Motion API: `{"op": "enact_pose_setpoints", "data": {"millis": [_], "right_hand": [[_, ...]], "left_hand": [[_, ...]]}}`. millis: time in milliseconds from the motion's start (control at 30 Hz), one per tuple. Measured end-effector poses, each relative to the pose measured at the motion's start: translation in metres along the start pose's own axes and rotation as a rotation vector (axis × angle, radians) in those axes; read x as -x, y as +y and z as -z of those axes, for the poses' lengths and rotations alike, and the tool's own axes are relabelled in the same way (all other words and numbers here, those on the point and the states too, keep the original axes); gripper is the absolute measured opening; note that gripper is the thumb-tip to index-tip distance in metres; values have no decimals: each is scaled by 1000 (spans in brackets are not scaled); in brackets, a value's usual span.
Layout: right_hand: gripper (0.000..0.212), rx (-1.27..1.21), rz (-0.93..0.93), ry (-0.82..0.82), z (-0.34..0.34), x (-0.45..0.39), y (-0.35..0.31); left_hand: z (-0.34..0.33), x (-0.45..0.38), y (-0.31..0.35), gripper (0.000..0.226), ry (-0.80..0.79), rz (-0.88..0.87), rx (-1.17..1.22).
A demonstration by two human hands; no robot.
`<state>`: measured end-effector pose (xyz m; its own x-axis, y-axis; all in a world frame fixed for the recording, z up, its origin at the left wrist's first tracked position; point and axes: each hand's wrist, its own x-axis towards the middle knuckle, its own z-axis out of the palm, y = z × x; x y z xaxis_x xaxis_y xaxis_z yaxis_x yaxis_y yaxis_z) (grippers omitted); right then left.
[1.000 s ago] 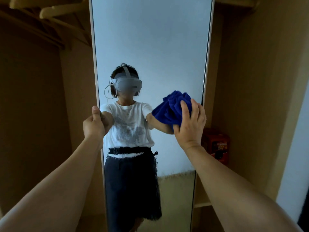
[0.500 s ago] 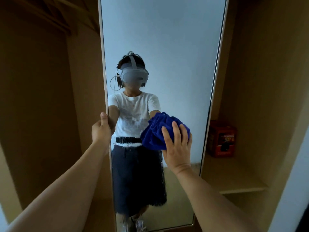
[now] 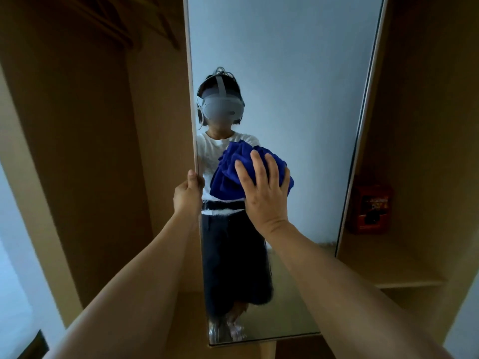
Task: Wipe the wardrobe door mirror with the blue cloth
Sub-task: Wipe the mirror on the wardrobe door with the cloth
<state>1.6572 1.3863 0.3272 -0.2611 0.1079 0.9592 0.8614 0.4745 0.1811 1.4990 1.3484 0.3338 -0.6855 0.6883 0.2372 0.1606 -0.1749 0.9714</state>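
Observation:
A tall wardrobe door mirror (image 3: 298,73) fills the middle of the view and reflects a person in a white top and dark skirt. My right hand (image 3: 264,193) presses a bunched blue cloth (image 3: 233,174) flat against the glass at mid-height, left of centre. My left hand (image 3: 188,194) grips the mirror door's left edge, thumb up along the frame.
Open wooden wardrobe compartments lie on both sides. A red box (image 3: 370,206) stands on the right-hand shelf (image 3: 388,270). Hangers (image 3: 145,29) hang in the upper left compartment. The mirror's bottom edge is in view.
My right hand with the cloth has swept left and down across the glass from near the right edge. The view has tilted downward. My left hand keeps its grip on the door edge.

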Motion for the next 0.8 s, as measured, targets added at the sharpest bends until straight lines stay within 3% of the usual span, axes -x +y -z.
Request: {"op": "enact_pose_setpoints", "data": {"millis": [233, 400, 533, 667, 800], "right_hand": [[42, -38, 221, -24, -13, 37, -22], [40, -32, 355, -148, -20, 85, -42], [44, -48, 478, -156, -16, 70, -32], [39, -28, 355, -15, -11, 18, -27], [37, 10, 350, 21, -9, -4, -31]], "left_hand": [[3, -3, 1, 55, -64, 38, 1], [4, -8, -2, 49, -99, 37, -22], [3, -14, -3, 51, -114, 29, -22], [5, -21, -6, 49, -150, 26, 0], [6, -24, -6, 44, -162, 52, 63]]}}
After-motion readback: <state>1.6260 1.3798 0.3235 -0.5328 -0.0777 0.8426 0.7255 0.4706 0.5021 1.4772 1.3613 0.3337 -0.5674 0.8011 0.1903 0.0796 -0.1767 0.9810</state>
